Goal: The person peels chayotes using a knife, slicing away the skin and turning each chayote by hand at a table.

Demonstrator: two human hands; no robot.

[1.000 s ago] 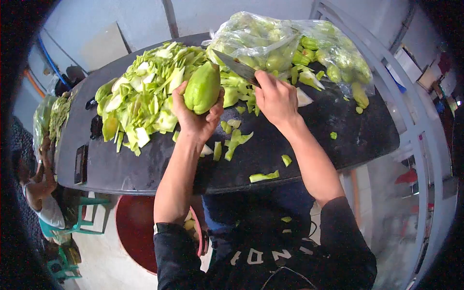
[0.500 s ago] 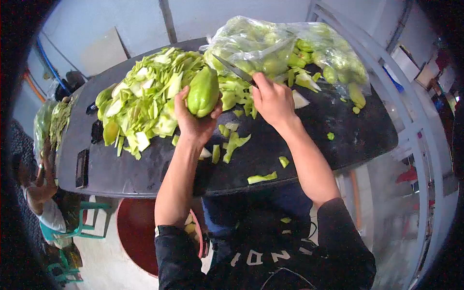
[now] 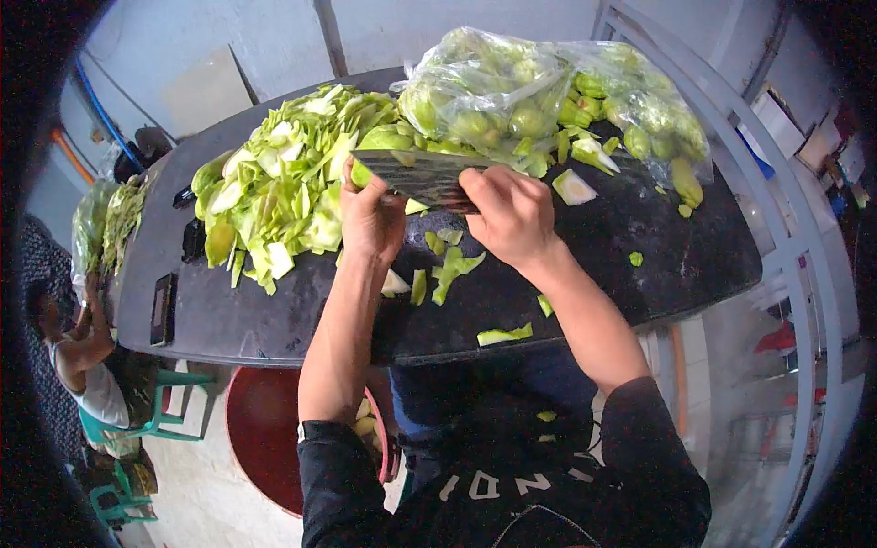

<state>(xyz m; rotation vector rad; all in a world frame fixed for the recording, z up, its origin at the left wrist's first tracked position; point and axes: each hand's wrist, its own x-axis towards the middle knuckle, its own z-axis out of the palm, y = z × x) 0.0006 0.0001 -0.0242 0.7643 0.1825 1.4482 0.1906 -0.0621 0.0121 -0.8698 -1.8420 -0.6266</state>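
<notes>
My left hand [image 3: 373, 219] is closed around a green chayote [image 3: 387, 138]. The broad blade of a kitchen knife [image 3: 416, 173] lies across the chayote and hides most of it. Gripping the knife's handle end, my right hand [image 3: 512, 215] is at the right of the blade. Below my hands, strips of green peel [image 3: 452, 272] are scattered over the dark table [image 3: 585, 265]. A large heap of pale green slices [image 3: 283, 173] rises just left of my left hand.
Clear plastic bags of chayotes [image 3: 484, 87] stand at the back right. A phone [image 3: 163, 309] lies near the table's left edge. Below the table is a red tub [image 3: 265, 438]. Another person [image 3: 87, 365] sits at far left; a metal railing [image 3: 790, 247] runs along the right.
The knife has swung from pointing up and away to lying crosswise over the chayote. The chayote was plainly visible in my left hand before and is now mostly covered by the blade.
</notes>
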